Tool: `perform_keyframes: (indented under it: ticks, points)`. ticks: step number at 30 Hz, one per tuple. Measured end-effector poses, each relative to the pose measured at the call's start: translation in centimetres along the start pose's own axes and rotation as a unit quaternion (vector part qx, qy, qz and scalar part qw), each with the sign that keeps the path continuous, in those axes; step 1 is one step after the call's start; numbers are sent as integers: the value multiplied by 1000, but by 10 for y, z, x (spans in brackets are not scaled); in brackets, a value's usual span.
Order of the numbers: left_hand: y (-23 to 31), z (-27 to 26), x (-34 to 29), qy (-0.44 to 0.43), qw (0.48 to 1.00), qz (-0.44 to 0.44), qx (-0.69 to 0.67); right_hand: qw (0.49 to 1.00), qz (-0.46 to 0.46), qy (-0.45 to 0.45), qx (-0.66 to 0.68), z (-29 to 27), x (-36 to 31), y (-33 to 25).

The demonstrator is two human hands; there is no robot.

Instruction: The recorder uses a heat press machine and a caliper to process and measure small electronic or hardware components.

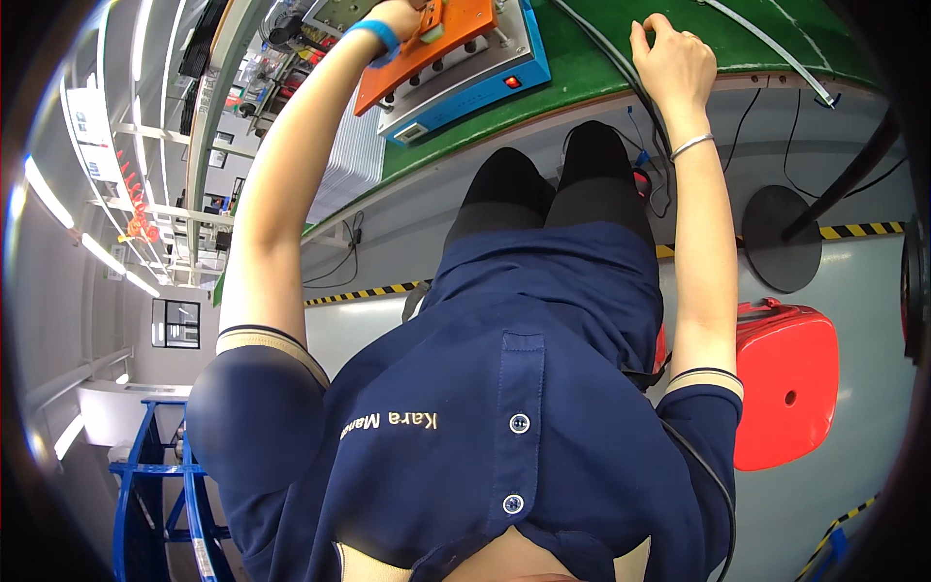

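- A workshop or factory hall
- Green bench (574, 85) bearing a blue machine (467, 102)
- Striped tape (861, 231) on the floor (868, 301)
- Strip lights (48, 196) overhead
- Blue frame (155, 469), perhaps racking, warped near the rim

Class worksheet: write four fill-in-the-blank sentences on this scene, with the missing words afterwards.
The large plate by the left hand is coloured ____.
A silver bracelet circles the ____ wrist.
The bench top is coloured ____.
The stool is coloured ____.

Missing words: orange; right; green; red.
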State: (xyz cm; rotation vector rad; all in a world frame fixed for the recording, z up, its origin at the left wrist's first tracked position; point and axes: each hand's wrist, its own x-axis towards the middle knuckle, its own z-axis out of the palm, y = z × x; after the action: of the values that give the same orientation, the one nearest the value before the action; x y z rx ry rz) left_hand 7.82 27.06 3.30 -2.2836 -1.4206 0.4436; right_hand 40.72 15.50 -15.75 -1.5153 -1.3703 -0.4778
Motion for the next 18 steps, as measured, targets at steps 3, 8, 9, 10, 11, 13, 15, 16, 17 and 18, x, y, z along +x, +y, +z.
perform_keyframes:
  ticks: [3,8,9,10,11,13,15,16,17,18]
  points:
    - [0,11,-16,-24,980,-168,-102,1000,-2,3,-4,0,0,0]
    - [2,13,-10,33,993,-115,-20,999,13,-27,-15,-4,1,-3]
    - [1,14,-4,12,994,-106,3,1000,11,-22,-8,-4,1,-3]
    - [0,14,1,-9,995,-98,26,1000,10,-17,1,-5,1,-3]
    - [-2,14,6,-9,995,-97,25,1000,9,-17,-1,-5,1,-3]
    - [-3,11,9,30,995,-74,66,1000,7,-23,0,-5,1,-3]
    - [2,6,3,-10,985,120,122,1000,7,-23,3,-5,1,-2]
    - [8,3,0,24,980,174,96,1000,9,-21,5,-5,1,-2]
    - [12,-4,-5,57,969,228,73,1000,8,-21,6,-5,1,-2]
    - [23,-6,-4,-18,999,33,24,1000,6,-21,7,-5,1,-3]
